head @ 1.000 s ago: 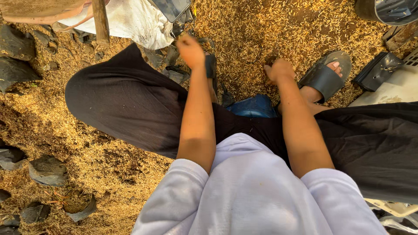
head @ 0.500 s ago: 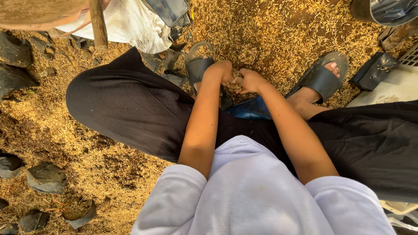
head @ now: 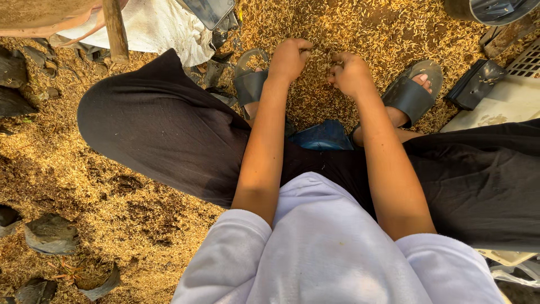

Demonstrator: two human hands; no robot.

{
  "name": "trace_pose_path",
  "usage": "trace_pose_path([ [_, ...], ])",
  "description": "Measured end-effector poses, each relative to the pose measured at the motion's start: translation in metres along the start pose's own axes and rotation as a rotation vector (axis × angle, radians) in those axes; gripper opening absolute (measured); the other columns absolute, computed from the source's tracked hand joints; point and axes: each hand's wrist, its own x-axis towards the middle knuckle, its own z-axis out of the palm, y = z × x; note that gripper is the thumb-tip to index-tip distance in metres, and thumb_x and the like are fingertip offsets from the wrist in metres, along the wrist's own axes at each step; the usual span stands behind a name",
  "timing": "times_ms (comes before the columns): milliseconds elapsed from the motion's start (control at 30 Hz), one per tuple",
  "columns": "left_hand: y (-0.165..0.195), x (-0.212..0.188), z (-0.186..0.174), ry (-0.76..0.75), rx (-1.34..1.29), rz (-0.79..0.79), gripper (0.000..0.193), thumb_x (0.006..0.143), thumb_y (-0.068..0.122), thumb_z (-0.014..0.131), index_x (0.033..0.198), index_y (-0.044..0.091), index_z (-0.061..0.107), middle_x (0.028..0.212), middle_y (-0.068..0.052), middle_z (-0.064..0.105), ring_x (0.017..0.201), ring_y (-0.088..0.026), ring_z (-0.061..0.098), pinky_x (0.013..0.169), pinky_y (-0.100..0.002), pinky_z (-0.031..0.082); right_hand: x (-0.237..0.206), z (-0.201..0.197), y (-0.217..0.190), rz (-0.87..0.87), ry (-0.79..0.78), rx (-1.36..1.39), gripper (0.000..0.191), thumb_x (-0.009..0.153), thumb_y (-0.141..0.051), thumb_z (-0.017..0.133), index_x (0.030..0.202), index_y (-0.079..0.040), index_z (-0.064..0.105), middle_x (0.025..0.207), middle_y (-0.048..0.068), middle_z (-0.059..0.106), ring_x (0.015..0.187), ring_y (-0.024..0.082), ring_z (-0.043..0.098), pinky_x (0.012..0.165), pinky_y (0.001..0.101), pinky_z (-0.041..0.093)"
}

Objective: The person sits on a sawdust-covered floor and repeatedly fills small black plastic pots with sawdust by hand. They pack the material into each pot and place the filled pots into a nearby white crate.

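A seated person reaches both bare arms down between the knees to a floor thick with golden husks [head: 360, 28], seen from a head-worn camera looking straight down. The left hand [head: 288, 58] is curled into a loose fist, fingers bent under, and rests on the husks just beside the left sandal [head: 249, 84]; whether it holds a pinch of husk cannot be told. The right hand [head: 351, 73] is likewise curled, fingertips tucked toward the palm and touching the husks, and what it grips, if anything, is hidden. The two hands sit close together but apart, with a narrow strip of husks between them. The right sandal [head: 409, 97], dark and open-toed, lies to the right of the right hand, toes showing. Below the hands, between the ankles, a blue object [head: 323, 137] shows partly under the dark trousers [head: 163, 129] that cover both spread knees. A white shirt [head: 332, 247] with pushed-up sleeves fills the lower frame. At upper left a wooden post [head: 115, 28] stands beside a white sheet [head: 163, 28]. A black case [head: 475, 84] lies at right against a pale slab [head: 500, 107]. Dark scraps [head: 50, 233] are scattered over the husks at lower left.
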Motion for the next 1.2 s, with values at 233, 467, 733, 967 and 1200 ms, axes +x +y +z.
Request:
trace_pose_path([
  [233, -0.006, -0.002, 0.018, 0.125, -0.161, 0.062, 0.043, 0.087, 0.036, 0.079, 0.120, 0.008, 0.075, 0.123, -0.019, 0.070, 0.112, -0.033, 0.068, 0.094, -0.043, 0.052, -0.004, 0.041, 0.004, 0.238, -0.051, 0.349, 0.076, 0.095, -0.026, 0.074, 0.143, 0.008, 0.027, 0.108, 0.017, 0.065, 0.082, 0.021, 0.076, 0.063, 0.0313, 0.067],
  [467, -0.005, -0.021, 0.021, 0.004, 0.026, -0.365, 0.045, 0.087, 0.050, 0.074, 0.104, 0.009, 0.078, 0.104, -0.011, 0.080, 0.094, -0.024, 0.075, 0.084, -0.040, 0.057, -0.035, 0.070, 0.008, -0.036, 0.330, -0.171, 0.075, 0.102, -0.023, 0.071, 0.157, 0.005, 0.030, 0.141, 0.028, 0.056, 0.129, 0.038, 0.059, 0.113, 0.0456, 0.049],
  [733, -0.030, -0.008, 0.052, 0.105, -0.593, -0.115, 0.036, 0.103, 0.032, 0.065, 0.126, 0.006, 0.074, 0.127, -0.010, 0.074, 0.114, -0.021, 0.071, 0.098, -0.037, 0.055, -0.050, 0.095, -0.018, -0.197, 0.141, -0.719, 0.107, 0.090, -0.038, 0.075, 0.161, 0.004, 0.007, 0.171, 0.022, 0.008, 0.159, 0.035, 0.006, 0.129, 0.0480, 0.011],
  [967, -0.011, -0.002, 0.051, 0.133, -0.420, -0.057, 0.021, 0.089, 0.023, 0.078, 0.105, 0.010, 0.084, 0.108, -0.009, 0.081, 0.095, -0.020, 0.078, 0.086, -0.033, 0.062, -0.040, 0.083, -0.020, -0.011, 0.031, -0.820, 0.110, 0.087, -0.047, 0.070, 0.162, 0.001, 0.006, 0.171, 0.016, 0.008, 0.159, 0.027, 0.005, 0.126, 0.0542, 0.002],
  [1200, 0.015, 0.004, 0.040, 0.097, -0.313, -0.018, 0.023, 0.088, 0.026, 0.077, 0.100, 0.008, 0.083, 0.097, -0.009, 0.081, 0.086, -0.021, 0.078, 0.080, -0.033, 0.061, -0.029, 0.055, -0.018, -0.060, -0.103, -0.848, 0.112, 0.082, -0.045, 0.070, 0.159, 0.001, 0.003, 0.168, 0.018, 0.007, 0.155, 0.027, 0.007, 0.121, 0.0481, 0.012],
])
